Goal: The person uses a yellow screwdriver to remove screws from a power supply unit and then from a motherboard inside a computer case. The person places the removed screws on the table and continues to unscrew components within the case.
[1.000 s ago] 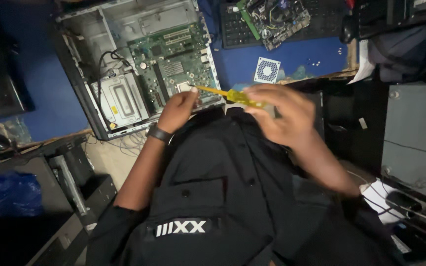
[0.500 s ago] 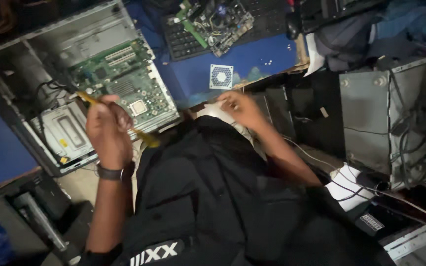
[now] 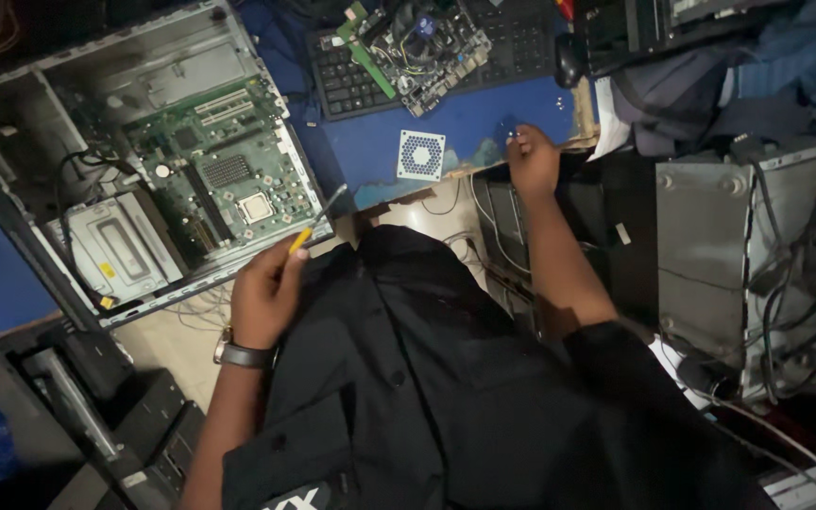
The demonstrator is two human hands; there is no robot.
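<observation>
- Left hand (image 3: 264, 295) closed around a yellow-handled screwdriver (image 3: 315, 221); its tip points up at the near edge of the open computer case (image 3: 68, 113), by the green circuit board (image 3: 229, 179).
- Right hand (image 3: 533, 161) reaches to the near edge of the blue table (image 3: 484, 118), fingertips pinched at small screws (image 3: 514, 135); grip unclear.
- Small white square fan (image 3: 421, 155) lies just left of that hand; keyboard (image 3: 351, 80) beyond.

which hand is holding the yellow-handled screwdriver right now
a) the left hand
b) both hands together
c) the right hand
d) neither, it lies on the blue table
a) the left hand, the one with the wristwatch, grips the screwdriver with its tip toward the open computer case, while the right hand is away at the edge of the blue table.
</observation>
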